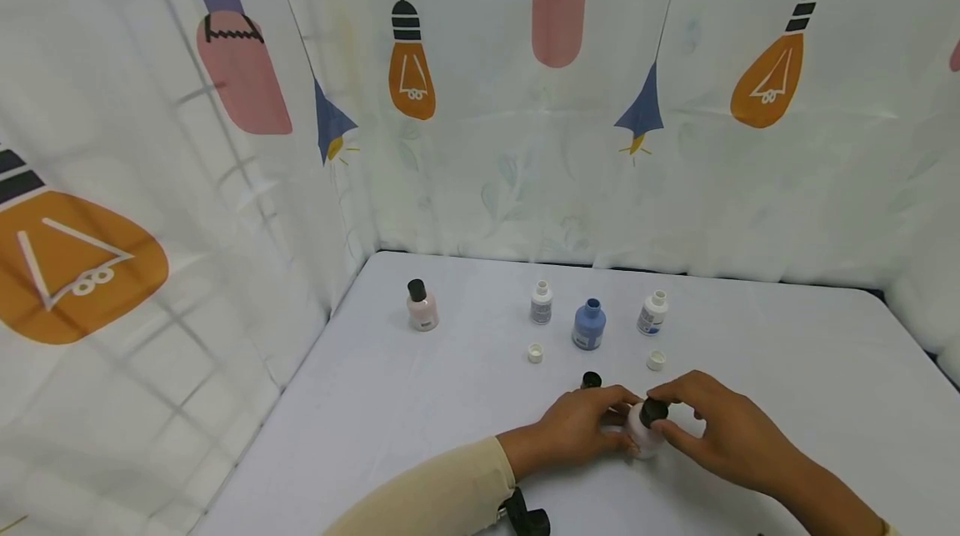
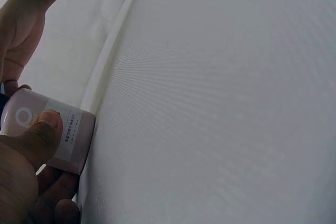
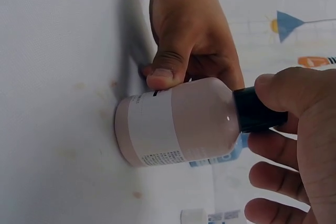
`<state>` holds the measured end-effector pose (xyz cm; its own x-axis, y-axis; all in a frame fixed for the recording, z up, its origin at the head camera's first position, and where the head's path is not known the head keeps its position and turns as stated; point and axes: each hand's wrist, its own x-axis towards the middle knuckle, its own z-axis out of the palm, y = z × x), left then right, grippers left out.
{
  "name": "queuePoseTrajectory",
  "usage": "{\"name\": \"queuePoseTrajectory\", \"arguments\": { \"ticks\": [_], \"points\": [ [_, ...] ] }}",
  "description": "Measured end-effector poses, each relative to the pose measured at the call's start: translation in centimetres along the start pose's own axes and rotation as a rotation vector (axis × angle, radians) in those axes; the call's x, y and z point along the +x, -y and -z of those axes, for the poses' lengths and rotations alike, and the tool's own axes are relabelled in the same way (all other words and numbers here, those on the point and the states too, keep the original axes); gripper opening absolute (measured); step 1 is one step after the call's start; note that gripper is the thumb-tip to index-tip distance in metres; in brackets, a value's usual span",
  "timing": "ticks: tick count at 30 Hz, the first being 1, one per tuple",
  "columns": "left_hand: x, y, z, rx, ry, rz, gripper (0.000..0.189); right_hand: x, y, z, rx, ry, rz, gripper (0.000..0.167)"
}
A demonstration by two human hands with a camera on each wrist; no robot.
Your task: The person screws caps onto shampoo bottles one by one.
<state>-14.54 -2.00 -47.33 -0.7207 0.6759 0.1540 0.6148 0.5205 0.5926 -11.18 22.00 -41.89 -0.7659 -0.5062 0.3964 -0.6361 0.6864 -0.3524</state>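
Observation:
A pale pink bottle (image 3: 205,111) with a white label stands on the white table between both hands. My left hand (image 1: 577,428) grips its body from the left side; in the left wrist view the thumb lies over the label. With thumb and fingers my right hand (image 1: 723,428) pinches the bottle's black cap (image 3: 254,109), which sits on the neck. Its other fingers spread below the cap in the right wrist view. Just behind the left hand a second black cap (image 1: 591,379) shows, its lower part hidden by that hand.
Farther back stand two small uncapped white bottles (image 1: 541,308) (image 1: 651,319) and an open blue bottle (image 1: 588,328). Two white caps (image 1: 535,353) (image 1: 656,360) lie before them. Another pink bottle (image 1: 423,313) with a black cap stands left. A printed curtain (image 1: 480,169) hangs behind the table (image 1: 360,403).

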Motion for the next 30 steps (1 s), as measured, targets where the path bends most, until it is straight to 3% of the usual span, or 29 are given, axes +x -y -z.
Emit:
{"name": "queuePoseTrajectory", "arguments": {
  "ticks": [13, 30],
  "points": [
    [0.0, -0.22, 0.12, 0.002, 0.003, 0.008, 0.054, 0.36, 0.5, 0.02, -0.02, 0.076, -0.149, 0.036],
    [-0.01, -0.52, 0.54, -0.142, 0.042, 0.009, 0.066, 0.36, 0.36, -0.13, -0.035, 0.059, -0.134, 0.035]
  ]
}}
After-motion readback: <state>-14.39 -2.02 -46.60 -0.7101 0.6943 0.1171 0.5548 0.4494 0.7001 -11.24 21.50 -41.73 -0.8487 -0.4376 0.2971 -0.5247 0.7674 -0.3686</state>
